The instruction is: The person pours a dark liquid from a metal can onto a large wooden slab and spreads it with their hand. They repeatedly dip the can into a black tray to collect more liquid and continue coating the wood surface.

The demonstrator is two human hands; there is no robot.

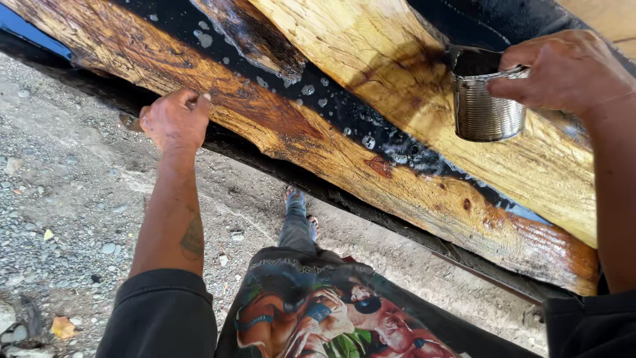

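Left hand (175, 120) curled on near edge of glossy wood slab (318, 142), fingers closed on something too hidden to name. Black resin (371, 129) fills seam (bubbles dotting surface). Right hand (563, 69) grips ribbed metal can (487, 106), tilted over resin; contents dark.

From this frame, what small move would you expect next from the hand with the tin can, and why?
Probably a slight further tip of the tin can so it pours into the black glossy fill between the wood slabs. The right hand holds the can tilted above the seam, while the left hand rests on the slab's near edge.
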